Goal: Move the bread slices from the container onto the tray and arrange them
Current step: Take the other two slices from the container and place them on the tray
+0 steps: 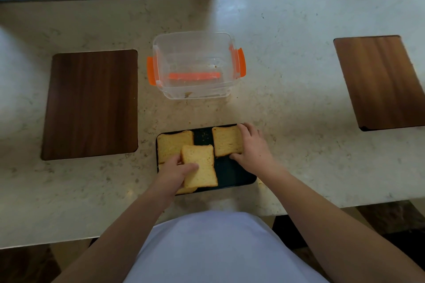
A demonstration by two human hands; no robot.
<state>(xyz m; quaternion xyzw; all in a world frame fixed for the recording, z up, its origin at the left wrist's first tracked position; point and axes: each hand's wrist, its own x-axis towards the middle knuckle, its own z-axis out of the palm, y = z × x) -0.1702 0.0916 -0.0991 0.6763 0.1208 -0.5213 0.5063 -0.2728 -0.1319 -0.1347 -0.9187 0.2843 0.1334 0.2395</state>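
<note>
The left hand [174, 173] is closed on a bread slice [199, 166], thumb across its top face and fingers hidden beneath; the slice is tilted, its long axis running away from the person and leaning slightly left. The right hand [251, 146] is spread wide over a second slice [226, 141], fingers on its far right corner and thumb at its near edge. That slice lies flat at the far right of the black tray [232, 173]. A third slice [171, 145] lies flat at the tray's far left, partly under the held one. A fourth [187, 190] shows only as an edge beneath the left hand. All are golden-yellow with darker crusts. The clear container [195, 64] with orange clips stands beyond the tray on the stone counter [299, 76], holding no bread.
</note>
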